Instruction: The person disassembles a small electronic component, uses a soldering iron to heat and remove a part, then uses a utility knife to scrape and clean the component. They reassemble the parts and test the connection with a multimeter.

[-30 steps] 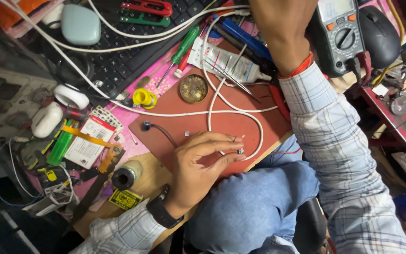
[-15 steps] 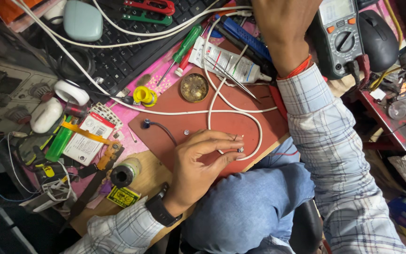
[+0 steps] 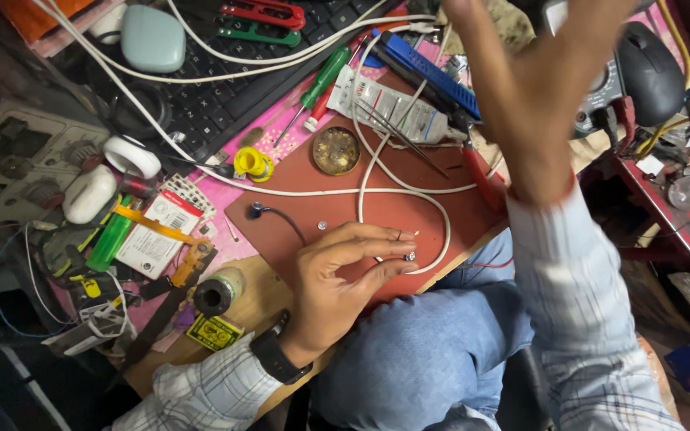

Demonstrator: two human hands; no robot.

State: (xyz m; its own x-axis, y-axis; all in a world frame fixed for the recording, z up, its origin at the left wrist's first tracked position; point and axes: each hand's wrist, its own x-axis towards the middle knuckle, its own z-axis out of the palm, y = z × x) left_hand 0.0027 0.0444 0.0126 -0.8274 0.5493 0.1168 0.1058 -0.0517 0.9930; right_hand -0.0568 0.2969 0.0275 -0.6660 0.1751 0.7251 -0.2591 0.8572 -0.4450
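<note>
On red mat point(image 3: 337, 211): left hand point(image 3: 337, 275) fingers point(image 3: 377, 239) pinch small metal part point(image 3: 410, 256).

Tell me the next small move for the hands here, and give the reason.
Probably bring the right hand down to the small part pinched in the left hand. The left fingers hold that tiny part over the red mat, beside the white cable, while the right hand is raised, blurred and apparently empty.

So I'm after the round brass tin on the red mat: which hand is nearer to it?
Left. The left hand rests on the red mat just below the brass tin, pinching a small part. The right hand is raised off to the tin's right.
</note>
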